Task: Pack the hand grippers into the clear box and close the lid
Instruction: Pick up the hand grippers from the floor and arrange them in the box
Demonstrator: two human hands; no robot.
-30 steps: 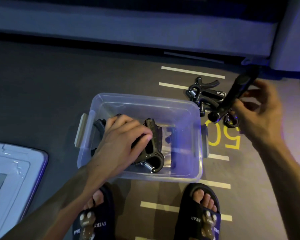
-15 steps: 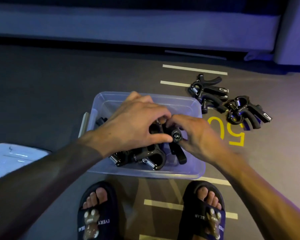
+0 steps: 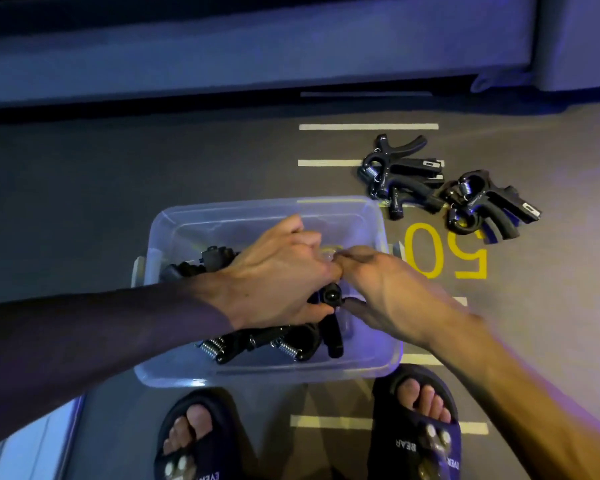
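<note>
gripping one hand gripper [image 3: 329, 306] inside the clear box [image 3: 257, 374], left hand [image 3: 274, 282] and right hand [image 3: 381, 289] seemingly pinch it.

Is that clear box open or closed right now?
Open. The clear box has no lid on top; both hands reach down into it among the hand grippers. A pale edge at the lower left may be the lid, but I cannot tell.

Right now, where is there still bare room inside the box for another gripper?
The clear box is bare along its far wall and right end. Its left and near parts are crowded with packed grippers and both hands.
</note>
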